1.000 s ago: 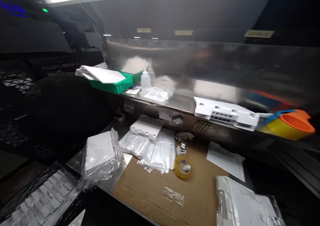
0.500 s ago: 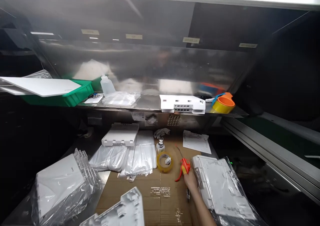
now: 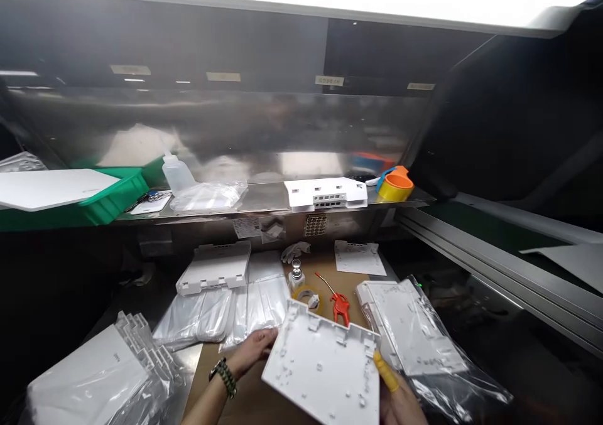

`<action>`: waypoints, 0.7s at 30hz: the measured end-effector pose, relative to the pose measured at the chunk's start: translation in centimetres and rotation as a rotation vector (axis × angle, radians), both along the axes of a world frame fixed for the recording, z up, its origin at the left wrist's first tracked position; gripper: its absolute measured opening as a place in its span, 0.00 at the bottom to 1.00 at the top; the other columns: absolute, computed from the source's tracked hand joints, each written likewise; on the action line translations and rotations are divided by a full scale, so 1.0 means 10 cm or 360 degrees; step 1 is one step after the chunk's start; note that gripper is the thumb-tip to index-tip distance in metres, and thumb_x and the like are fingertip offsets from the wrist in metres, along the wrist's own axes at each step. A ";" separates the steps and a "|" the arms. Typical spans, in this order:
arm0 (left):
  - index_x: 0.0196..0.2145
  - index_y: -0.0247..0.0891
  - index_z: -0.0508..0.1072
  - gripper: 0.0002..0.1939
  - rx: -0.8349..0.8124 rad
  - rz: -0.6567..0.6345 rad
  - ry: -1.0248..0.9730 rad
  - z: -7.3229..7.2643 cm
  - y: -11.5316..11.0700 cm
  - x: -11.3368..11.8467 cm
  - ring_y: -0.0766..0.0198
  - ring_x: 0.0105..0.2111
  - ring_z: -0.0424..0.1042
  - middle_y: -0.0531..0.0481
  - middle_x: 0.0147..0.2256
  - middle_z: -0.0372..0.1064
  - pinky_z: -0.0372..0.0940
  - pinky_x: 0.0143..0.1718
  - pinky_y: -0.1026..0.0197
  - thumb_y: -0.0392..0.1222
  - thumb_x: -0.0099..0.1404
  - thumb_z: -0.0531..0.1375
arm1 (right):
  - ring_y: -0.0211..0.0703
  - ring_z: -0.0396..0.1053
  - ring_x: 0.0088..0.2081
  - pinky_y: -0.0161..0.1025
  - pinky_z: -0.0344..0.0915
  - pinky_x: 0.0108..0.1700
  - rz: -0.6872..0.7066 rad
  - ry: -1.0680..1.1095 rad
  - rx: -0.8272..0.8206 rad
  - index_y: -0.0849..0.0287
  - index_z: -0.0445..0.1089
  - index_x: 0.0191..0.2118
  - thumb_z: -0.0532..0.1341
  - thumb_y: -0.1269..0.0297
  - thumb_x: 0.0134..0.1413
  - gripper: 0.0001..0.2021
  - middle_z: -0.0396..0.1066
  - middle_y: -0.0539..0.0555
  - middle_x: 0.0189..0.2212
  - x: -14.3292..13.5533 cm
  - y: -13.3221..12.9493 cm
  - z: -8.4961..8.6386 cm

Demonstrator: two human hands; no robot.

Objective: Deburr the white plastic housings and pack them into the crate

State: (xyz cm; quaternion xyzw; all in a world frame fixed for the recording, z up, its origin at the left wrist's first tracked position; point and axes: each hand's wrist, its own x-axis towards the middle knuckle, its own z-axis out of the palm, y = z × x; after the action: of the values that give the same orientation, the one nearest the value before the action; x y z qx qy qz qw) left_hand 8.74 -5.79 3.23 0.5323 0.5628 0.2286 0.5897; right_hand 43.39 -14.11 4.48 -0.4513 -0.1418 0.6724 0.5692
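A white plastic cover, its ribbed inner side facing up, is held tilted over the cardboard. My left hand, with a watch and a braided band at the wrist, grips its upper left edge. On the right edge my right hand is closed, a yellow cover on one finger; its other fingers are partly hidden behind the part. Just beyond the cover lies a red air blow gun, touched by neither hand. A roll of yellow tape is partly hidden behind the cover.
Bagged white covers stand at left and right. Clear bags and a white housing lie behind. A metal-capped bottle stands by the tape. The shelf holds a green bin and tape rolls.
My right hand has let go of the red blow gun, which now lies on the cardboard. Both hands now hold the white cover, raised from the lower left. The view has shifted.
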 end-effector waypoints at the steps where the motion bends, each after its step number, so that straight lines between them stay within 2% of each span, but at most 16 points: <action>1: 0.46 0.36 0.76 0.24 0.0089 0.0008 0.0188 -0.04 0.11 -0.02 0.51 0.51 0.74 0.43 0.48 0.76 0.65 0.57 0.39 0.61 0.69 0.58 | 0.64 0.78 0.50 0.55 0.76 0.50 -0.0117 0.0006 0.0001 0.59 0.79 0.48 0.79 0.48 0.31 0.35 0.83 0.59 0.40 0.07 -0.01 0.08; 3: 0.52 0.37 0.73 0.20 0.0272 0.0018 0.0580 -0.13 0.28 -0.07 0.48 0.58 0.67 0.42 0.57 0.70 0.60 0.61 0.36 0.53 0.69 0.61 | 0.62 0.78 0.51 0.53 0.76 0.52 -0.0295 0.0026 0.0011 0.59 0.77 0.52 0.79 0.54 0.33 0.36 0.83 0.57 0.41 0.21 -0.07 0.27; 5: 0.57 0.39 0.70 0.22 0.0400 -0.0013 0.0883 -0.20 0.38 -0.14 0.45 0.62 0.63 0.41 0.62 0.64 0.57 0.63 0.34 0.48 0.68 0.63 | 0.60 0.77 0.52 0.51 0.75 0.55 -0.0462 0.0052 0.0043 0.58 0.73 0.57 0.79 0.60 0.34 0.39 0.83 0.55 0.44 0.31 -0.16 0.49; 8: 0.58 0.39 0.69 0.22 0.0461 -0.0108 0.1153 -0.25 0.48 -0.23 0.48 0.56 0.69 0.42 0.57 0.69 0.63 0.59 0.36 0.47 0.70 0.62 | 0.59 0.76 0.54 0.51 0.74 0.58 -0.0660 0.0089 0.0069 0.56 0.68 0.63 0.78 0.62 0.36 0.43 0.81 0.55 0.49 0.37 -0.30 0.75; 11: 0.58 0.38 0.69 0.21 0.0475 -0.0156 0.1242 -0.25 0.58 -0.31 0.53 0.48 0.75 0.44 0.50 0.73 0.69 0.53 0.41 0.47 0.71 0.61 | 0.60 0.75 0.56 0.53 0.72 0.59 -0.0691 0.0119 0.0025 0.56 0.66 0.65 0.76 0.60 0.41 0.42 0.79 0.57 0.53 0.38 -0.36 0.88; 16: 0.51 0.37 0.72 0.16 0.0436 -0.0093 0.1157 -0.20 0.77 -0.45 0.58 0.41 0.76 0.47 0.44 0.75 0.73 0.47 0.47 0.46 0.70 0.62 | 0.62 0.73 0.58 0.56 0.71 0.61 -0.0685 0.0051 -0.0028 0.56 0.64 0.66 0.75 0.56 0.42 0.44 0.78 0.58 0.54 0.38 -0.36 0.86; 21: 0.48 0.36 0.74 0.14 0.0308 -0.0030 0.1000 -0.21 0.93 -0.61 0.61 0.38 0.76 0.47 0.43 0.75 0.75 0.40 0.53 0.46 0.70 0.63 | 0.62 0.70 0.61 0.53 0.71 0.61 -0.0604 -0.0241 0.0015 0.54 0.65 0.65 0.74 0.52 0.44 0.41 0.76 0.55 0.57 0.30 -0.27 0.63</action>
State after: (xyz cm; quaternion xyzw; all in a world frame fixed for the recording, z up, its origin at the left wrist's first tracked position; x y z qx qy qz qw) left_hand 2.68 3.52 1.11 0.6355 0.6879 0.1002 0.3361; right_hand 46.35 -16.79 10.78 -0.5165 -0.0998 0.5167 0.6755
